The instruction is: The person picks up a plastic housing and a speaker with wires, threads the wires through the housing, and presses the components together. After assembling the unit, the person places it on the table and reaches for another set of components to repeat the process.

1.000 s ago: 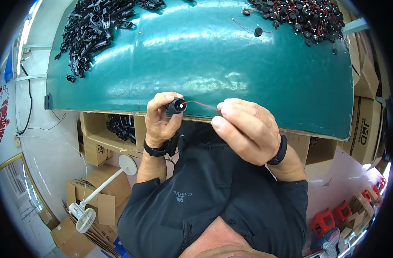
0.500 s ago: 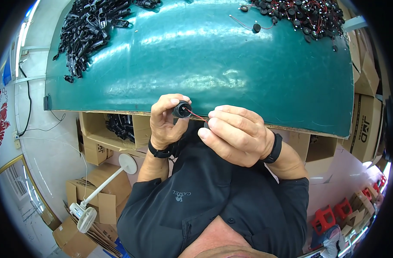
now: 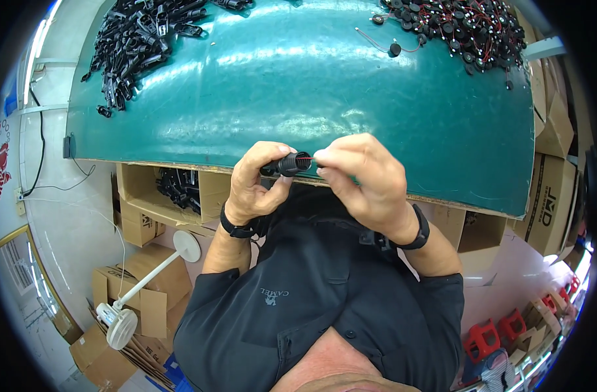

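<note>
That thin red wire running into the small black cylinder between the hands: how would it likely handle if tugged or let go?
The red wire looks very thin, so it is probably floppy and would droop if released. The right hand pinches it close to the black cylinder, which suggests it buckles easily when pushed. The cylinder sits between the fingers of the left hand, so it is likely light.

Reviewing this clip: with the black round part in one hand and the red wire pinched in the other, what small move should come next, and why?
Probably a short push of the red wire further into the black round part. The left hand grips that part with its open end facing the right hand, whose fingertips pinch the wire right at the opening, and only a short red stretch shows between them.
</note>
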`<state>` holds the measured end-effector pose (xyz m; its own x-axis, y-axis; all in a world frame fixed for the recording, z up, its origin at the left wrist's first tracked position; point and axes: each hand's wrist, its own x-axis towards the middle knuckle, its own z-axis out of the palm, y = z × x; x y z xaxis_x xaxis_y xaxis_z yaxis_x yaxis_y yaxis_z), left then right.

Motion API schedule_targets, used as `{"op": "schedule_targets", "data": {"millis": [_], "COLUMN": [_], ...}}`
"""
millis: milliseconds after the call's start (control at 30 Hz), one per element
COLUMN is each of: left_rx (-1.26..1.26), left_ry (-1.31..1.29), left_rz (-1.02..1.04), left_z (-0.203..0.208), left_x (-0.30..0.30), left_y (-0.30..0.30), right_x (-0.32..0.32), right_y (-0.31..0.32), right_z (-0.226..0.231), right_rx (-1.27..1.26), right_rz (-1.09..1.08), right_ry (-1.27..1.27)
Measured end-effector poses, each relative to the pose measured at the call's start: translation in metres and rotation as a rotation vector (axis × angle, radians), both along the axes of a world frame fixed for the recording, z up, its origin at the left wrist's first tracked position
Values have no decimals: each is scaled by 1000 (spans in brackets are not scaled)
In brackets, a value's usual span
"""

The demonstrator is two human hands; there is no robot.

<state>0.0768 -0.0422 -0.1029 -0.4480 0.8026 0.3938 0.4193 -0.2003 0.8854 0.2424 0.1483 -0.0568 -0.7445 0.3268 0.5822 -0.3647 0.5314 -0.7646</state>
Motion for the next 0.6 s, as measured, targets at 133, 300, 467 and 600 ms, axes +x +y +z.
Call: {"op": "schedule_targets", "data": {"millis": [133,300,467,600], "left_rx": [-54,-167,-229,-200], "left_ry": [55,80,19,42], "left_rz": [-7,-68,-82,-88], "left_z": [11,27,27,26], "left_x": [-2,-3,-1,-2], "left_y": [3,6,2,3], "right_x": [1,1,2,3], "right_y": [-3,-4,10,16], "right_z": [-4,-17,-24,-28], "right_rx": [-601,-858,-370,-318], "right_rz": [157,200,134,132], "right_ry": [-216,-209,-248,-248]}}
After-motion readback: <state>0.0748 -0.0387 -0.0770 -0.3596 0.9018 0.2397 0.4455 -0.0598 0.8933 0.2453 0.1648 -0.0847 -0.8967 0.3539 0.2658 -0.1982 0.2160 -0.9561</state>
